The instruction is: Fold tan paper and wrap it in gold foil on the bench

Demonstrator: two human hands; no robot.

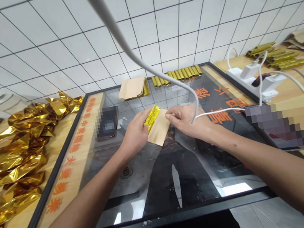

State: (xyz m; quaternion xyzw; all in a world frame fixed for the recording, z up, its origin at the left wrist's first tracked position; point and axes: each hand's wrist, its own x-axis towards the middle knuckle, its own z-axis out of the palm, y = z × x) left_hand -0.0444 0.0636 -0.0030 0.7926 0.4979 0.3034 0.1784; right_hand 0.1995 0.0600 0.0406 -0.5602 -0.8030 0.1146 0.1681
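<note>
Both our forearms reach in from the near corners and meet near the middle of the table, elbows wide, wrists turned inward. Our left hand (135, 132) clasps the left edge of a tan sheet (158, 133), its fingers partly hidden. Our right hand (186, 119) pinches the sheet's right edge between thumb and forefinger, knuckles up. We have the sheet over the glass (159, 190), its long axis running from near left to far right; a gold band (152, 118) lines its left side, parallel to that axis.

A white cable (106, 16) hangs down past our right hand. Beyond our hands sits a tan stack (130, 88), with a row of gold rolls (177, 74) to its right, pointing near to far. Left of our left hand lies a phone (107, 125). Outside the black frame (60, 156), crumpled foil (15, 152) covers the left side. On the right, a power strip (240, 75) holds white plugs (250, 69), with more rolls (285, 56) beyond.
</note>
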